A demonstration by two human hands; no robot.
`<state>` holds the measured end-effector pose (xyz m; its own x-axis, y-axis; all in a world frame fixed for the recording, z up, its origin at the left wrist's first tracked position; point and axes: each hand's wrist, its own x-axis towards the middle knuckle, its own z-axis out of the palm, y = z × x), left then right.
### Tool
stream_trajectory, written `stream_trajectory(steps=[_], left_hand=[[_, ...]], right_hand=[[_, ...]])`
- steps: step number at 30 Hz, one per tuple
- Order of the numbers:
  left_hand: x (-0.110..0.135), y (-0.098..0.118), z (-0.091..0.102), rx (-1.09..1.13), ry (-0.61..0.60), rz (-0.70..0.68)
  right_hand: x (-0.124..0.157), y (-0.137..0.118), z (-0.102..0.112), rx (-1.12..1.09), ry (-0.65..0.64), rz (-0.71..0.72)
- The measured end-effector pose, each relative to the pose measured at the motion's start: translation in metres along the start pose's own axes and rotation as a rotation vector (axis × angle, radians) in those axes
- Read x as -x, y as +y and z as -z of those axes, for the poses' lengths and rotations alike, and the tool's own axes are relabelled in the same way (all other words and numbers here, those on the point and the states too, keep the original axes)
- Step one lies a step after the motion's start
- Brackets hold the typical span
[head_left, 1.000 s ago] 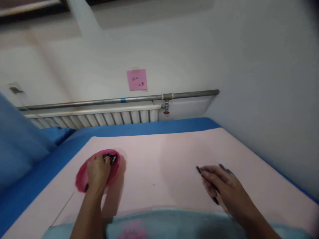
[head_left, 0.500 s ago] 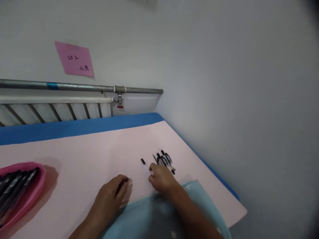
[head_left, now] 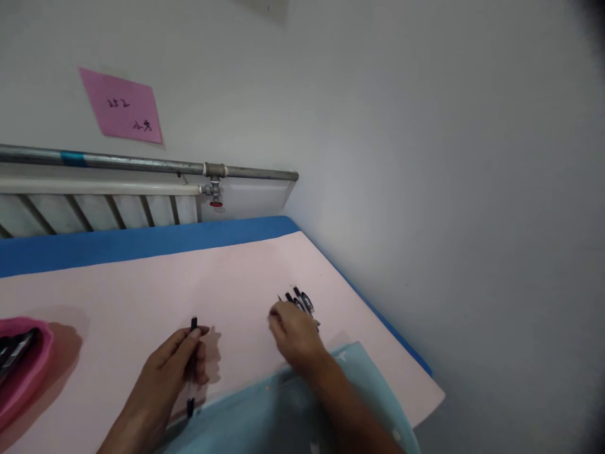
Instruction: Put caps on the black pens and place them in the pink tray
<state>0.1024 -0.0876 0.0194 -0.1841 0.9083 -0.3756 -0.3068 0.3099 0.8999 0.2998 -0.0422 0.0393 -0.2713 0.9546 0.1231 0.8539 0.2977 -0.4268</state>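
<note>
My left hand [head_left: 167,369] is closed round a black pen [head_left: 193,328] that sticks up past my fingers, its other end showing below at the light blue cloth's edge. My right hand [head_left: 290,334] rests with curled fingers on a small pile of black pens [head_left: 302,301] lying on the pale pink sheet [head_left: 189,290]; whether it grips one is hidden. A pink tray [head_left: 21,372] with several black pens in it sits at the left edge, partly cut off.
A light blue cloth [head_left: 293,416] lies over the near edge below my arms. The pink sheet covers a blue surface [head_left: 118,243]. Behind are a radiator [head_left: 94,211], a metal pipe [head_left: 142,165], a pink note [head_left: 120,106] and a white wall to the right.
The view swung right, pushing the tray to the left edge. My left hand left the tray and now holds a pen near the middle. My right hand covers the pen pile.
</note>
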Motion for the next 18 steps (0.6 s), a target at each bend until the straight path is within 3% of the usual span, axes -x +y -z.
stream_trajectory(steps=[3, 9, 15, 18], left_hand=[[0.000, 0.000, 0.002, -0.012, -0.014, 0.004], [0.012, 0.009, -0.008, -0.103, 0.001, -0.005], [0.016, 0.018, -0.011, -0.105, -0.054, 0.057], [0.016, 0.018, -0.010, -0.134, -0.097, 0.090]], right_hand=[[-0.006, 0.022, 0.008, 0.256, -0.070, -0.175], [-0.002, 0.025, 0.001, 0.380, -0.229, -0.142], [0.001, 0.017, -0.007, 0.351, -0.240, -0.123], [-0.001, 0.012, -0.008, 0.152, -0.148, -0.077]])
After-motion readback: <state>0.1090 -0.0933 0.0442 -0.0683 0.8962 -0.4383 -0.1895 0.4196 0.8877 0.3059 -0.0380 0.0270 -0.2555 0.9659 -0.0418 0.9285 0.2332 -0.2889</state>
